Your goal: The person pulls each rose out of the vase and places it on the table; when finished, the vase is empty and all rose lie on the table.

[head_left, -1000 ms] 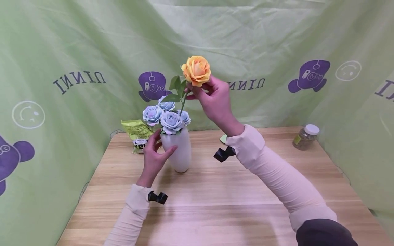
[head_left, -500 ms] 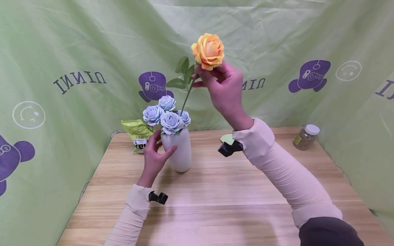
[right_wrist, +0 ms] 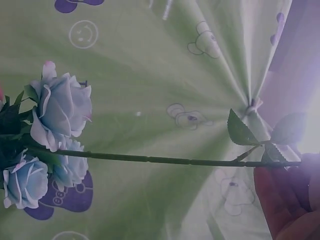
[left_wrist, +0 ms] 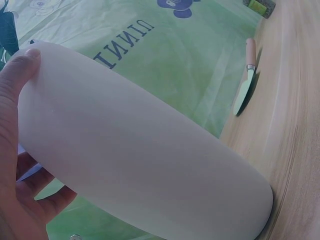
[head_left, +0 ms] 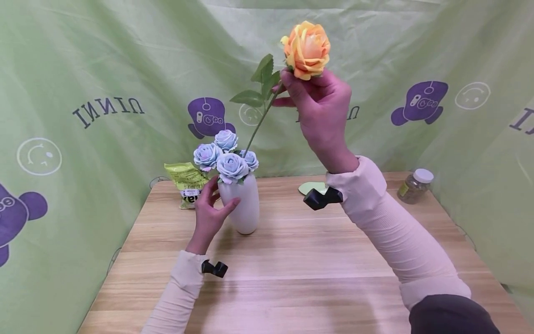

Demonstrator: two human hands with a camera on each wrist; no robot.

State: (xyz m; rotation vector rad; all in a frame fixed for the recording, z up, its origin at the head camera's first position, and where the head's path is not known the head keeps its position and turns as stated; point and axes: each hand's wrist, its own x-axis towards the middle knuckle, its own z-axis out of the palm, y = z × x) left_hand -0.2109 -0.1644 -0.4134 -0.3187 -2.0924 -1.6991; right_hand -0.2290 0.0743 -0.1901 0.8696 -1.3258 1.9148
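Observation:
An orange-yellow artificial rose (head_left: 308,50) is raised high above the table, its stem pinched just under the bloom by my right hand (head_left: 323,113). The long green stem (right_wrist: 165,160) slants down, its lower end hidden among pale blue roses (head_left: 232,166). Those blue roses fill the mouth of a white vase (head_left: 246,208) that stands upright on the table. My left hand (head_left: 210,215) grips the vase's upper left side, thumb across the front and fingers behind. Seen from the left wrist, the thumb lies near the rim of the vase (left_wrist: 140,140).
Behind the left hand stands a green snack bag (head_left: 185,181). A knife with a pink handle (left_wrist: 251,52) lies toward the table's far edge. A lidded jar (head_left: 415,185) is at the back right. Green printed cloth (head_left: 354,41) hangs around the wooden table (head_left: 292,287).
My right hand has moved up and to the right with the orange-yellow rose, drawing more of its stem out of the vase. The left hand and the vase have stayed put.

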